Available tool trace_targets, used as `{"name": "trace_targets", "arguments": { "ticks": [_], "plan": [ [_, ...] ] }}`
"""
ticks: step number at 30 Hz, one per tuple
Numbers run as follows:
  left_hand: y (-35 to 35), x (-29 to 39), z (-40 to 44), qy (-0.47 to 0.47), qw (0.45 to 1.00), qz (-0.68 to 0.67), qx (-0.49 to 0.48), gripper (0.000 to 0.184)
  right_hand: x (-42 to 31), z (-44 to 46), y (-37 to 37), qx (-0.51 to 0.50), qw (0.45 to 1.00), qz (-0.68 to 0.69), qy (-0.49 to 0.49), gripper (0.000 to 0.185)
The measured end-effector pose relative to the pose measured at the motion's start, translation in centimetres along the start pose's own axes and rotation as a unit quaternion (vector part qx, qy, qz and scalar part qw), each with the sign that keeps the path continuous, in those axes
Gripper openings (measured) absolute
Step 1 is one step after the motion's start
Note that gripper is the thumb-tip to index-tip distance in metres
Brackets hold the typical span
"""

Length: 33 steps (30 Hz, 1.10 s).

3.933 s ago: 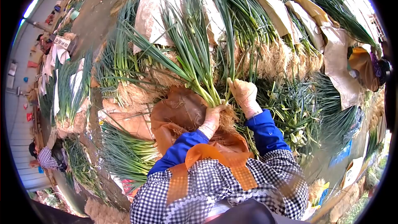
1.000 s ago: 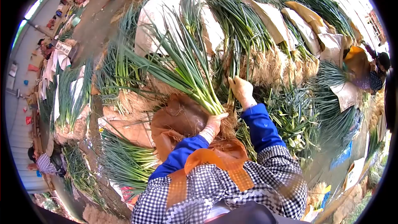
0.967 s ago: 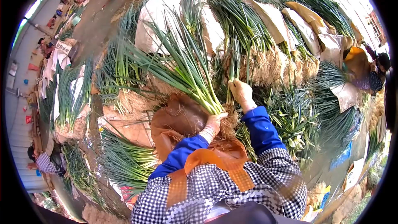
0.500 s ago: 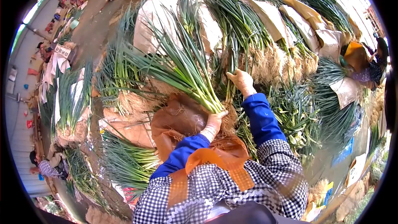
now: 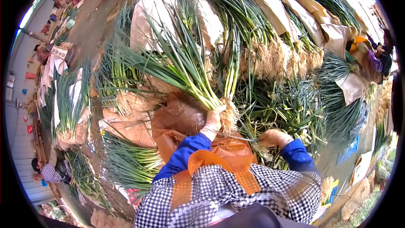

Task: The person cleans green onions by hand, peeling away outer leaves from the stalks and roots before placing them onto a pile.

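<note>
My left hand [image 5: 214,120] is closed around the lower stalks of a bunch of green onions [image 5: 192,76], near the roots. Long leaves fan up and to the left from it, and pale stringy roots [image 5: 229,117] hang at its right. Beside the bunch, a few stalks [image 5: 232,71] stand nearly upright, their root end against the same hand. Lower right, my right hand [image 5: 275,138] is curled and slightly blurred. From its fingers a thin pale leaf strip [image 5: 244,138] trails left, above an orange-brown apron [image 5: 173,122].
Loose stripped leaves [image 5: 282,114] are heaped at the right. Rooted onion bundles [image 5: 265,59] lie behind, partly under pale sacks [image 5: 154,21]. More green onions [image 5: 130,158] lie at lower left. Another person [image 5: 382,55] sits at the far right, and another [image 5: 52,171] at the left.
My right hand has let go of the upright stalks and swung down and right, toward the leaf heap. My left hand has shifted slightly up and left with the bunch.
</note>
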<state>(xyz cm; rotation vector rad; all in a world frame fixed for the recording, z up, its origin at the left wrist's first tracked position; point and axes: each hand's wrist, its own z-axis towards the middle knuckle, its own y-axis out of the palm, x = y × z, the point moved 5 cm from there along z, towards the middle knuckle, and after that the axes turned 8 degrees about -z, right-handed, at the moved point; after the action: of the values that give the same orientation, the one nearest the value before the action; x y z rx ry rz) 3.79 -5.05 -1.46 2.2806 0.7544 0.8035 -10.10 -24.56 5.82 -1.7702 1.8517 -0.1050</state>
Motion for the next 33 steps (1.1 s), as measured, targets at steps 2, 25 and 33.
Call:
{"name": "trace_targets", "arguments": {
  "ticks": [2, 25, 33],
  "plan": [
    [0.2, -0.3, 0.4, -0.019, 0.999, -0.028, -0.037, 0.026, 4.6, 0.7, -1.8, -0.062, 0.961, -0.222, 0.154, 0.042],
    [-1.2, -0.7, 1.4, 0.146, 0.984, 0.103, 0.002, 0.027, 0.9, 9.6, -21.5, 0.595, 0.777, 0.103, 0.177, 0.034],
    [-1.4, -0.3, 1.5, 0.096, 0.993, 0.045, 0.044, 0.036, -5.2, 5.8, -13.2, 0.322, 0.774, 0.531, -0.121, 0.023]
  ]
}}
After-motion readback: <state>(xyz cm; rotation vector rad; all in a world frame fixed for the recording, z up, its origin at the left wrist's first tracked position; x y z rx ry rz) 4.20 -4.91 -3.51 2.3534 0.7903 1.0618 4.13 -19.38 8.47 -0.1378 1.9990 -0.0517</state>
